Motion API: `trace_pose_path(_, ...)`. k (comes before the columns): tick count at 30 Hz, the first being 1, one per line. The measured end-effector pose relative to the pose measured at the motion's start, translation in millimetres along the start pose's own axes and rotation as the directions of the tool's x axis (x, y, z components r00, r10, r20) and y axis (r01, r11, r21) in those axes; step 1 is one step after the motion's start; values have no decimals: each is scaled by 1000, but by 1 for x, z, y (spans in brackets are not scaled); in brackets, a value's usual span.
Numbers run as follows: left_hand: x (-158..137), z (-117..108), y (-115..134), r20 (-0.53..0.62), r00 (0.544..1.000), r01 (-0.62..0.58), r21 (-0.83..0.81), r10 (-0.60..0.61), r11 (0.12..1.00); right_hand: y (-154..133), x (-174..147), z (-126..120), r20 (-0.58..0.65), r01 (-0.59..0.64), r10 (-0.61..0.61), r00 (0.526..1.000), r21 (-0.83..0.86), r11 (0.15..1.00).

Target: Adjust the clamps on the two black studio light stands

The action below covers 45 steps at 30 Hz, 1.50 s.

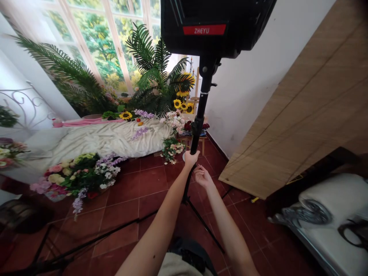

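Observation:
My left hand (pixel 191 158) is wrapped round the black pole of a light stand (pixel 194 142), below a collar clamp on it. Right beside the pole, slightly lower, is my right hand (pixel 202 177), palm turned up and fingers curled together at the pole's edge. What those fingertips pinch is too small to make out. On top of the stand sits a black studio light (pixel 218 23) with a red label reading ZHEYU; the frame's upper edge cuts it off. The stand's legs (pixel 202 222) spread over the red tiled floor (pixel 123 214).
A bed with a cream cover (pixel 115 140) lies ahead, with a flower arrangement (pixel 77 174) before it. Palm leaves (pixel 155 65) and sunflowers stand by the window backdrop. A wooden panel (pixel 287 115) leans at right, near a white and silver sofa (pixel 330 214). Dark stand legs (pixel 115 230) cross the floor at left.

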State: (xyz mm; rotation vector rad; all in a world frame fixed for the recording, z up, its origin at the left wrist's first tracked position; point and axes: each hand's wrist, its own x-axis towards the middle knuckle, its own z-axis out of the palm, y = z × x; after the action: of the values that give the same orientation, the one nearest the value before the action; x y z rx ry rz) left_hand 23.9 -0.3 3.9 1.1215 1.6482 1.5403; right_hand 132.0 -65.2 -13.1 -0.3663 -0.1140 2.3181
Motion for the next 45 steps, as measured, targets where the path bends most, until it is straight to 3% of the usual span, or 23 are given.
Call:
trace_pose_path(7, 1, 3, 2, -85, 996, -24, 83, 31, 996, -4, 4, -7, -5, -30, 30, 1000, -51, 998)
trace_pose_path(9, 1, 3, 4, -90, 995, -24, 102, 33, 994, -4, 6, -9, -11, 8, -9, 1000, -144, 990)
trace_pose_path(11, 0, 2, 5, -91, 995, -19, 107, 29, 994, -3, 8, -11, -37, 80, -100, 994, -363, 928)
trace_pose_path(16, -3, 2, 6, -103, 995, 0, 89, 9, 996, 0, 6, -24, -50, 182, -356, 933, -790, 586)
trace_pose_path(20, -4, 2, 7, -113, 993, -15, 90, 25, 996, 9, -6, -46, 109, 164, -580, 807, -986, 43)
trace_pose_path(21, -4, 2, 7, -113, 993, -14, 87, 24, 996, 13, -8, -50, 131, 151, -580, 804, -988, -15)
trace_pose_path(23, -4, 3, 8, -106, 994, -12, 82, 21, 997, 20, -9, -55, 111, 141, -530, 840, -990, 16)
trace_pose_path(27, -4, 2, 8, -92, 996, -5, 97, 14, 995, 25, 0, -46, -86, 83, -409, 909, -922, 379)
trace_pose_path(29, -4, 2, 8, -92, 996, -3, 99, 12, 995, 21, 5, -35, -168, 66, -384, 908, -848, 526)
trace_pose_path(31, -5, 2, 8, -97, 995, -4, 92, 13, 996, 16, 8, -27, -206, 61, -411, 888, -833, 550)
trace_pose_path(32, -5, 2, 8, -98, 995, -6, 85, 15, 996, 14, 8, -23, -196, 72, -450, 871, -856, 511)
trace_pose_path(34, -5, 2, 8, -100, 995, -8, 56, 14, 998, 11, 5, -20, -106, 115, -563, 820, -932, 344)
trace_pose_path(37, -4, 2, 7, -103, 995, -6, 17, 8, 1000, 15, -4, -17, 178, 209, -725, 665, -977, -48)
trace_pose_path(39, -4, 2, 7, -105, 994, -7, 23, 10, 1000, 19, -12, -13, 361, 227, -727, 584, -933, -281)
trace_pose_path(40, -4, 2, 6, -105, 994, -10, 29, 13, 1000, 21, -16, -9, 431, 232, -702, 567, -901, -366)
trace_pose_path(43, -3, 2, 6, -97, 995, -8, 0, 8, 1000, 19, -23, 15, 542, 245, -641, 543, -833, -497)
trace_pose_path(45, -4, 1, 6, -59, 996, 55, -104, -61, 993, 11, -23, 44, 585, 283, -651, 484, -808, -517)
